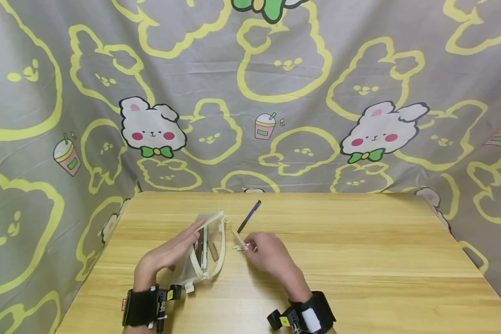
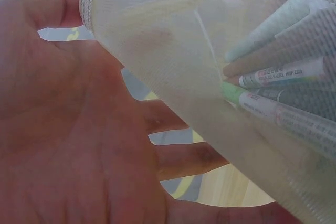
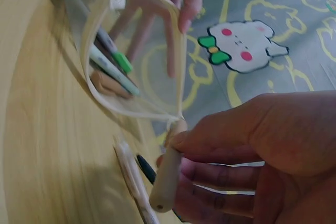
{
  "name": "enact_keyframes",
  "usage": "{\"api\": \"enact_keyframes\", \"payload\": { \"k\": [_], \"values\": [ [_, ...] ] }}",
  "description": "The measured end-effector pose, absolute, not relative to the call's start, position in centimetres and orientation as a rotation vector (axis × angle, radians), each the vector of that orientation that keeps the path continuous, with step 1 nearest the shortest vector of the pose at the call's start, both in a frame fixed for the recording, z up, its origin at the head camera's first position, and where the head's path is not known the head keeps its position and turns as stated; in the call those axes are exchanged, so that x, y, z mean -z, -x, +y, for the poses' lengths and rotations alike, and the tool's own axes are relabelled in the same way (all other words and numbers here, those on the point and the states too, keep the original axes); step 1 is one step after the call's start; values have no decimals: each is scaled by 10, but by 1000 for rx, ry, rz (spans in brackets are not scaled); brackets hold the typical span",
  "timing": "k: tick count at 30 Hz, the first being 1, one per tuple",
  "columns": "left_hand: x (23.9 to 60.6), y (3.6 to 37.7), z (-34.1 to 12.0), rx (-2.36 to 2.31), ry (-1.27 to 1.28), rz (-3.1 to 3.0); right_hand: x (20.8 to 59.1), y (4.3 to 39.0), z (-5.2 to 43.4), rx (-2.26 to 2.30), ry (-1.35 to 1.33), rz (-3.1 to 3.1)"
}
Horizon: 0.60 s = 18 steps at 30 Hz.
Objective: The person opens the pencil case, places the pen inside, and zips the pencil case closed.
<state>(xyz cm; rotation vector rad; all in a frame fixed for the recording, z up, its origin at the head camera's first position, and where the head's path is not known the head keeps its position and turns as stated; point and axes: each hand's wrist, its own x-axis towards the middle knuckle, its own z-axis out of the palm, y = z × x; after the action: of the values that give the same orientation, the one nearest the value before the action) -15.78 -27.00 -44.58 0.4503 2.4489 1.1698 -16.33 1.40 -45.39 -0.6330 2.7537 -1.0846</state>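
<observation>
My left hand [image 1: 167, 255] holds the soft mesh pouch [image 1: 206, 250] open at its rim on the surface [image 1: 359, 260], while my right hand [image 1: 267, 253] pinches 1 light, stiff beige pen [image 1: 239, 239] mid-barrel just right of it.

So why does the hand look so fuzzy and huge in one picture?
In the left wrist view the left hand sits too close to the camera, so it blurs; the mesh pencil pouch looks hazy too. The head view stays sharp, with soft shadows on the table.
</observation>
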Motion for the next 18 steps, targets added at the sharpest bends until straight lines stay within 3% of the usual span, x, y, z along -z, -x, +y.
{"api": "enact_keyframes", "payload": {
  "k": [9,18],
  "values": [
    [444,156,-271,-1176,-412,2452,451,172,-30,1233,657,2654],
    [443,157,-269,-1225,-409,2434,461,183,-71,1375,444,2478]
  ]
}}
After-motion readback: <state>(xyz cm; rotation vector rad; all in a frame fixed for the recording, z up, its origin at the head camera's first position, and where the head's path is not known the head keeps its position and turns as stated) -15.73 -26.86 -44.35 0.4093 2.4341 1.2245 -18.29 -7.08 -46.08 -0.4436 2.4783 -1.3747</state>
